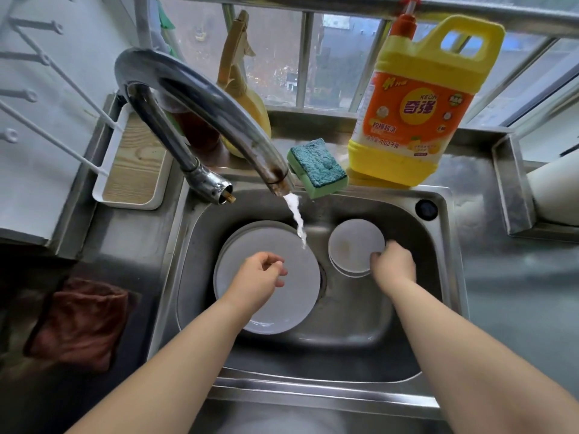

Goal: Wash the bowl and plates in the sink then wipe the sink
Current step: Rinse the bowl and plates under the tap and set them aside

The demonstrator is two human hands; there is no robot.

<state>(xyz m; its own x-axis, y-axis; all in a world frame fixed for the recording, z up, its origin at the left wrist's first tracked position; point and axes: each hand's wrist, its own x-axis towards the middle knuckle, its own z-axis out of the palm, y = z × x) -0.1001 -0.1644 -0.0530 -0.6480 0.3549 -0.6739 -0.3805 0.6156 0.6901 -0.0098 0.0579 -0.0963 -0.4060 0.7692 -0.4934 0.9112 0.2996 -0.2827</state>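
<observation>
Two hands: right grip (pixel 391 264) pinches small plate (pixel 354 245); left grip (pixel 260 277) loosely spread; sponge (pixel 316 167) behind faucet (pixel 200 98).

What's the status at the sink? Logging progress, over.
Left hand loose above large plate. Right hand grips small plate. Tap water running, sponge unused on ledge.

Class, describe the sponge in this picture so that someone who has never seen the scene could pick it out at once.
Start at the steel sink and look to its back rim, just right of the tap spout. There, beside the big yellow detergent bottle, lies the sponge. It is the only soft block there: teal scouring top, light green body.
</observation>
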